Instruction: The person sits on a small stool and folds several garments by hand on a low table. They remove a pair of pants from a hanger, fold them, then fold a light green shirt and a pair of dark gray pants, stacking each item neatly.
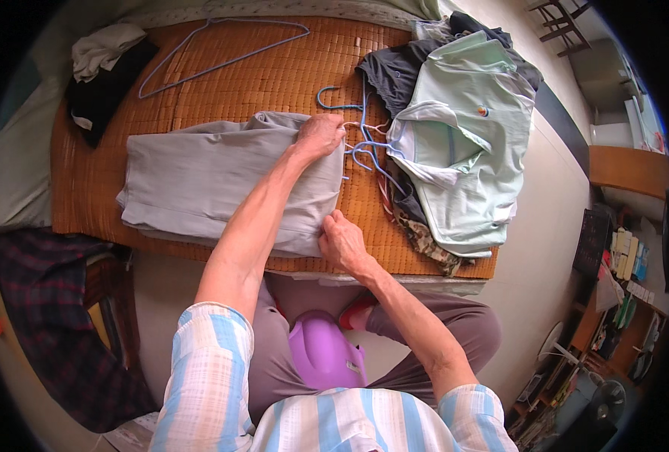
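Observation:
A grey folded garment (216, 175) lies flat on the woven bamboo mat (232, 73) in front of me. My left hand (320, 135) grips its upper right corner, the fingers closed on the cloth. At the lower right corner of the same garment, my right hand (341, 240) pinches the edge between thumb and fingers. Just right of my hands, several hanger hooks (362, 152) stick out from a pile of clothes. A pale green collared shirt (475, 135) is on top of that pile, with dark shorts (399, 68) and a camouflage garment (424, 240) partly beneath it.
A bare wire hanger (227, 59) lies at the mat's far side. Black and light cloths (103, 85) are heaped at the far left. A dark plaid cloth (46, 327) drapes over wooden furniture at left. Below the mat's near edge, a purple plastic object (326, 353) stands between my legs.

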The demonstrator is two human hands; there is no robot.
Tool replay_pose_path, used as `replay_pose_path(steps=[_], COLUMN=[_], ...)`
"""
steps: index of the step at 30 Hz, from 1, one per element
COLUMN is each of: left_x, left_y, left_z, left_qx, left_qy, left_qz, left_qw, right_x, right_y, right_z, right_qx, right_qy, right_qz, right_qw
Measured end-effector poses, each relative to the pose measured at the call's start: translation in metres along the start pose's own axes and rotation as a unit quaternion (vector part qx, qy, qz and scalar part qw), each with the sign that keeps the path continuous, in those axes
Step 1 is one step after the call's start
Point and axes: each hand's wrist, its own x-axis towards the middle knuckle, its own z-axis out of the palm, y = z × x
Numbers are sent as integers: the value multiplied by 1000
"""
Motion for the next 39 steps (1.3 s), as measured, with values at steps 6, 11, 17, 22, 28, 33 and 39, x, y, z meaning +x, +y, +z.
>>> replay_pose_path(steps=[6, 11, 17, 22, 28, 33, 39], left_x=[12, 8, 11, 9, -1, -51, -73], left_y=[-17, -14, -13, -6, -1, -13, -36], left_z=[-13, -12, -7, -5, -29, -39, -28], left_qx=[-135, -116, -107, -79, 45, 88, 67], left_qy=[133, 124, 144, 166, 229, 257, 270], left_qz=[-72, -37, -15, 30, 72, 72, 7], left_qw=[979, 985, 984, 983, 970, 960, 960], right_x=[-47, -22, 3, -12, -6, 31, 44], right_y=[-12, 6, 4, -6, 13, 1, -11], right_z=[10, -12, 4, 7, 3, -7, -21], right_qx=[85, 205, 135, 187, 349, 445, 593], right_qy=[-150, 168, 135, 38, 166, 115, 53], right_qz=[-74, 94, 126, 210, 224, 211, 143], right_qw=[982, 960, 973, 959, 895, 862, 791])
